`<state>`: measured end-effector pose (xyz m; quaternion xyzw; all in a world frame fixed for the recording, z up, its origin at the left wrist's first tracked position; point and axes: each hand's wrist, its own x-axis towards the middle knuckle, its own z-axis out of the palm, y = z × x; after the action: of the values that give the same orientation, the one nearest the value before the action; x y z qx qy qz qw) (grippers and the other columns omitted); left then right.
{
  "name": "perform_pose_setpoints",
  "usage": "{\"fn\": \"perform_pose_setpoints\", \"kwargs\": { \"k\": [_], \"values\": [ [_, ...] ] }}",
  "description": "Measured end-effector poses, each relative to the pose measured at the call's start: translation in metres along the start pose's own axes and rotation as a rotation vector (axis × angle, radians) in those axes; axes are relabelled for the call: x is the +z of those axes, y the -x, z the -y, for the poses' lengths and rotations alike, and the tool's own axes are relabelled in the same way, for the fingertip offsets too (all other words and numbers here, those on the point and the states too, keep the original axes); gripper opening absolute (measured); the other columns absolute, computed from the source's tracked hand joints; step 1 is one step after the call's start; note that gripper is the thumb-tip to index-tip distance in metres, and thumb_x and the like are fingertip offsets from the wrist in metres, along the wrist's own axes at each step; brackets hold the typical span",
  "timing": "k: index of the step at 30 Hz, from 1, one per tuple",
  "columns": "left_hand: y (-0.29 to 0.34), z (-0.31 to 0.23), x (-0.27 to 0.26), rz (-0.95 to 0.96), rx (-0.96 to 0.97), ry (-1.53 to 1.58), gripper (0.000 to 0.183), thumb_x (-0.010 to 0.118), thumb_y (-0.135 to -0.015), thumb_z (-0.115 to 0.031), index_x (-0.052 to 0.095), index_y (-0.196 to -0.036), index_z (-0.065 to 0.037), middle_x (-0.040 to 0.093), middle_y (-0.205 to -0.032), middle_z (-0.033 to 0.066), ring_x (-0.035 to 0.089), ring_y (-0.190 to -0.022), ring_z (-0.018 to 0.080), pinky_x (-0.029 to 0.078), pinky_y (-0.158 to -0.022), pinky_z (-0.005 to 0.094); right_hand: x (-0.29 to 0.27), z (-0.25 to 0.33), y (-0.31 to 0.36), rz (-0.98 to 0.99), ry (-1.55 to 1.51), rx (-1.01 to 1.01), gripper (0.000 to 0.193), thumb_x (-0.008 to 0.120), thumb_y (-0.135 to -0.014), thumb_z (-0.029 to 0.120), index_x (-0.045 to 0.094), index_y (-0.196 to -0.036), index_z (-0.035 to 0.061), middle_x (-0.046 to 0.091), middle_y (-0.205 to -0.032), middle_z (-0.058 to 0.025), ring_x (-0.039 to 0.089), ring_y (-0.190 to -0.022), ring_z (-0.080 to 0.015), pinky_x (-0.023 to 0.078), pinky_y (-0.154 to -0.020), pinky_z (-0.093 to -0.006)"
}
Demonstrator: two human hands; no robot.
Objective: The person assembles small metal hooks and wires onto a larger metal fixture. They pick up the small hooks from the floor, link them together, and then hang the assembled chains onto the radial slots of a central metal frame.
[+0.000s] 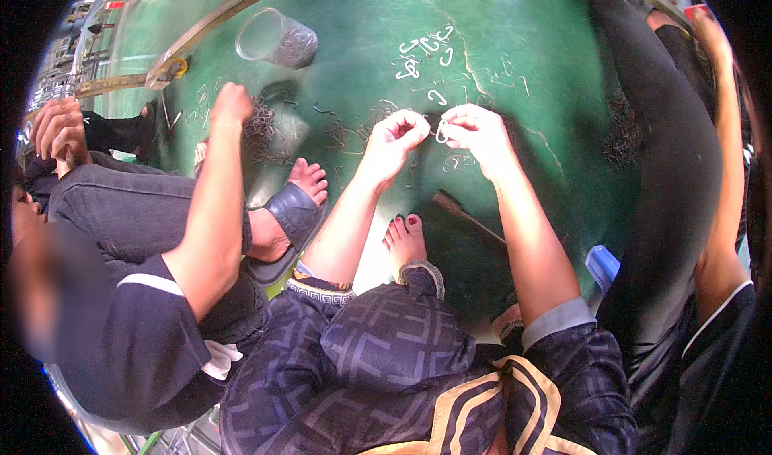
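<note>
My two hands are raised close together over the green floor. My right hand (476, 131) pinches a small pale curved hook (441, 132) between thumb and fingertips. Just beside it, the thumb and fingers of my left hand (397, 137) are pressed together; whatever they hold is too small to make out. Several similar pale hooks (429, 45) lie scattered on the floor beyond my hands. One single pale hook (437, 97) rests nearer, right above the gap between my hands. Thin dark wire pieces (346, 137) are strewn left of my left hand.
A clear plastic tub (277, 38) lies tipped at the far left. Dark wire piles (261, 125) sit near a co-worker's raised fist (231, 105) and sandalled foot (299, 210). Another person's dark-trousered leg (671, 157) borders the right. A metal rail (217, 22) crosses the upper left.
</note>
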<state>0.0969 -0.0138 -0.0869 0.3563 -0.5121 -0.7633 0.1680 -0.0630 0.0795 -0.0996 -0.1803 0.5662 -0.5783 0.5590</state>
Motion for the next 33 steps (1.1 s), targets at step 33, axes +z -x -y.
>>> {"fn": "perform_pose_setpoints", "kwargs": {
  "k": [33],
  "values": [
    [-0.016,-0.015,-0.006,-0.155,0.199,-0.413,0.003,0.05,-0.091,-0.005,0.048,-0.092,-0.005,0.063,-0.092,0.0065,0.055,-0.086,0.0105,0.044,-0.08,0.0261,0.023,-0.027,-0.058,-0.389,1.301,-0.23,0.014,0.074,-0.068,0.013,0.066,-0.079,0.0088,0.063,-0.087,-0.0097,0.059,-0.09,-0.0288,0.046,-0.079,-0.0423]
  ]
}}
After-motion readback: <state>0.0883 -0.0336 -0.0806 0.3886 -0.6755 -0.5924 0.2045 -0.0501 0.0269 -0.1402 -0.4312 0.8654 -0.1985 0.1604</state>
